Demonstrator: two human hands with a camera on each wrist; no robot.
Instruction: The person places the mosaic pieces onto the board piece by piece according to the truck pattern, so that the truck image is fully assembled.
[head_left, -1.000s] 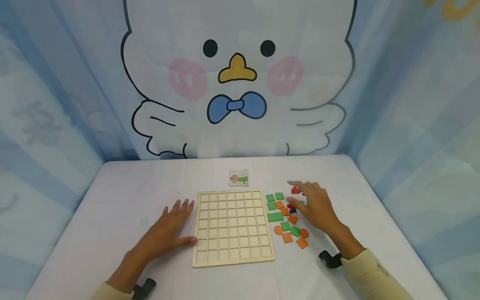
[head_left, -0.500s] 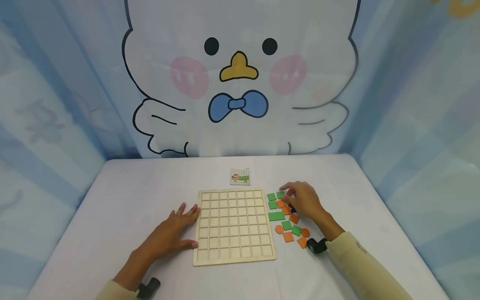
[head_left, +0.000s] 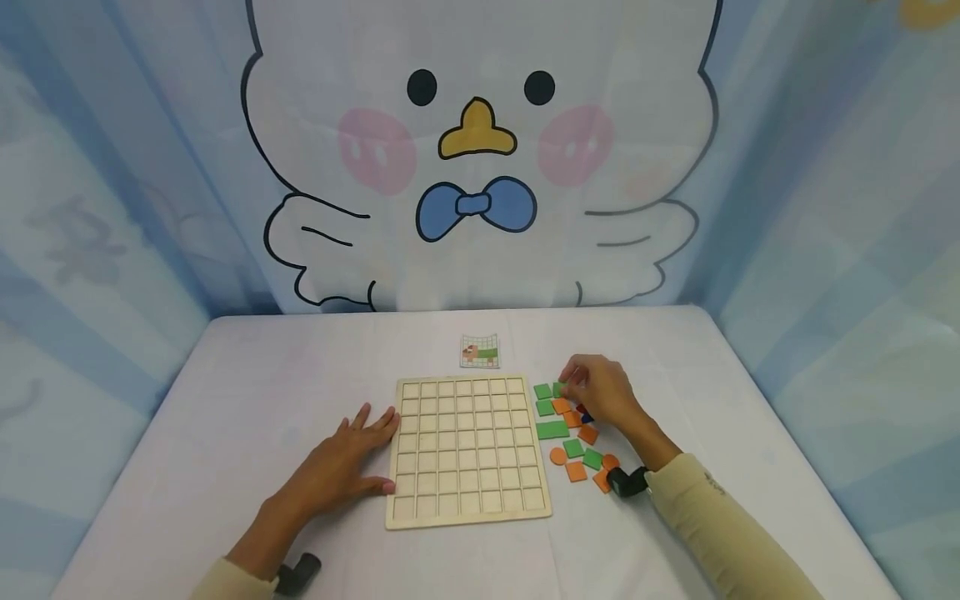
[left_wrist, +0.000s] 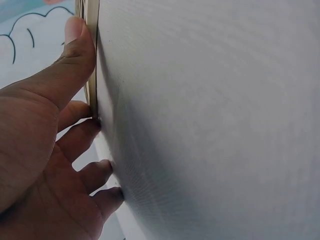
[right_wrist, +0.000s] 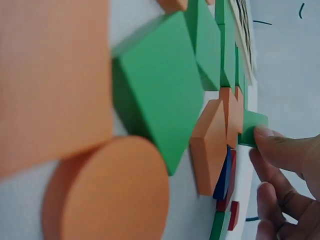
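My left hand [head_left: 347,467] lies at the left edge of the pale wooden grid board [head_left: 468,522], fingers spread. Its thumb and fingertips touch the board's side, as the left wrist view also shows. Just right of the board's far corner, my right hand [head_left: 606,390] pinches a green square tile [right_wrist: 253,126] between thumb and index finger. In the right wrist view this tile is tipped up over the other pieces. More green tiles [head_left: 544,408] and orange tiles [head_left: 576,472] lie close by. Part of the red and blue pieces is hidden beneath the right hand.
Behind the board lies a small picture card [head_left: 480,352] with a gridded drawing. A longer green rectangle [head_left: 552,430] and an orange disc [head_left: 558,457] sit along the board's right side. Curtains with a printed cartoon bird [head_left: 477,133] enclose the white table [head_left: 285,375].
My right hand has moved left from over the red pieces to the green square tile, its spread thumb and index finger closing on it. The left fingers have shifted slightly right against the board.
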